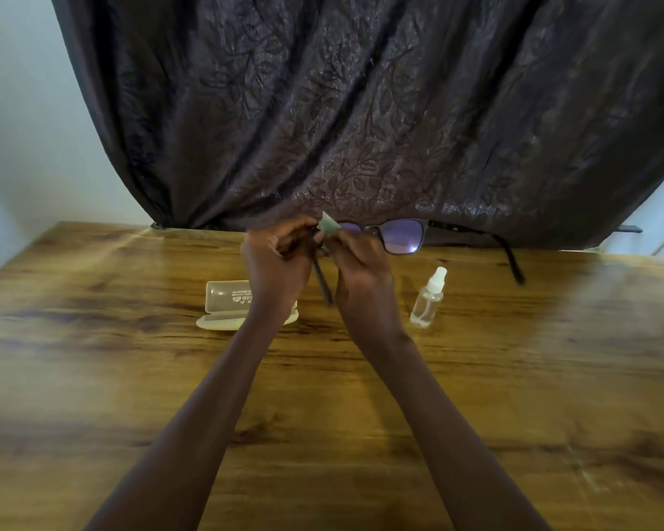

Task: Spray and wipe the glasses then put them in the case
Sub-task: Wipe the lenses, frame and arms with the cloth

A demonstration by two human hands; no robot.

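Dark-framed glasses (401, 236) are held up above the wooden table (514, 377), arms unfolded. My left hand (278, 254) grips the frame at its left end, and one arm of the glasses hangs down between my hands. My right hand (357, 266) pinches a small pale green cloth (329, 223) against the left lens, which the cloth and fingers mostly hide. The right lens shows a purple tint. A translucent case (227, 304) lies open on the table, partly behind my left wrist. A clear spray bottle (429, 297) with a white nozzle stands to the right of my right hand.
A dark patterned curtain (361, 109) hangs behind the table's far edge. Pale walls show at both sides. The wooden table stretches wide toward me on both sides of my forearms.
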